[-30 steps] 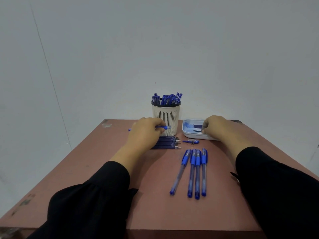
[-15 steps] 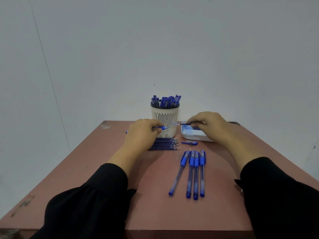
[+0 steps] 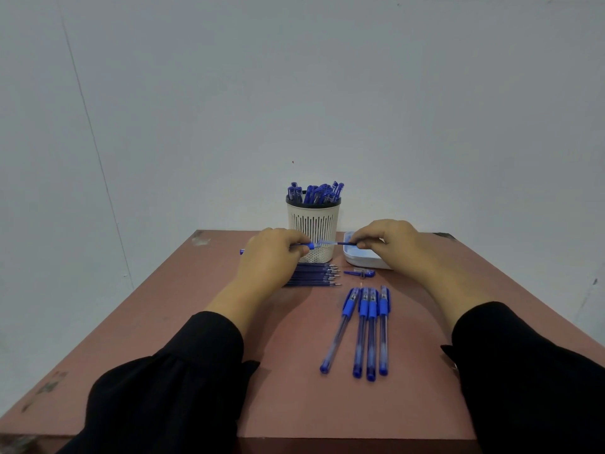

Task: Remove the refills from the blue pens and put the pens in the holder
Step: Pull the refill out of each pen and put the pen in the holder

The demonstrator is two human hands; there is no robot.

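Observation:
My left hand point(image 3: 271, 257) grips a blue pen point(image 3: 309, 246) held level in front of the white slotted holder point(image 3: 313, 224), which is full of blue pens. My right hand point(image 3: 389, 244) pinches a thin dark-blue piece point(image 3: 340, 243) that lines up with the pen's front end. Whether the two parts touch is unclear. Several capped blue pens point(image 3: 366, 326) lie side by side on the table, nearer me. A row of dark refills point(image 3: 316, 275) lies under my left hand.
A shallow white tray point(image 3: 363, 258) sits right of the holder, partly behind my right hand. A small loose blue pen part point(image 3: 360, 273) lies in front of it. The brown table point(image 3: 196, 322) ends at a pale wall behind the holder.
My right hand left the tray with the thin dark piece and moved left toward the pen in my left hand. The left hand stayed almost still.

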